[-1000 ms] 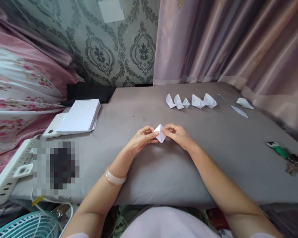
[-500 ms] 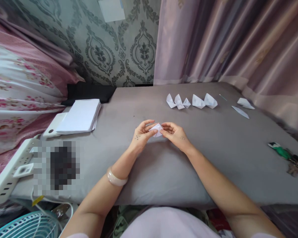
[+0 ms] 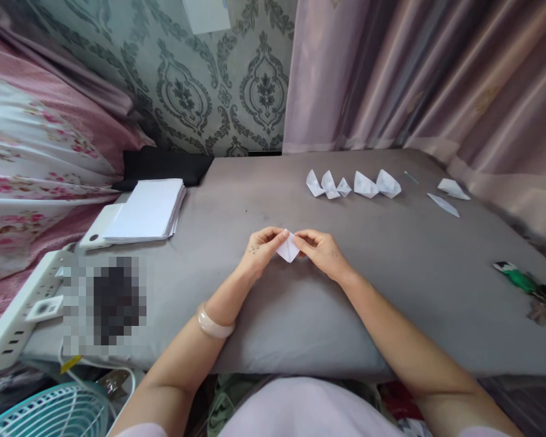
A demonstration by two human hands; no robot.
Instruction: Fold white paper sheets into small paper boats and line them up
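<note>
Between my two hands is a small piece of folded white paper (image 3: 289, 249), diamond-shaped with a crease down its middle and one point toward me. My left hand (image 3: 261, 246) pinches its left upper edge, thumb on top and fingers behind. On the opposite edge, my right hand (image 3: 318, 247) grips it the same way, its fingertips partly hidden behind the paper. Beyond my hands stand several folded paper boats, among them a larger one (image 3: 388, 184) and a tiny one (image 3: 344, 187).
A stack of white paper (image 3: 145, 209) lies at the left near a white power strip (image 3: 27, 309). Two folded paper pieces, one boat-like (image 3: 454, 188), one flat (image 3: 443, 204), sit far right. Keys with a green tag (image 3: 519, 279) rest at the right edge. A blue fan (image 3: 50, 413) stands lower left.
The folded paper has turned and come slightly toward me, and its creased diamond face now shows. My left fingers have closed in around its edge.
</note>
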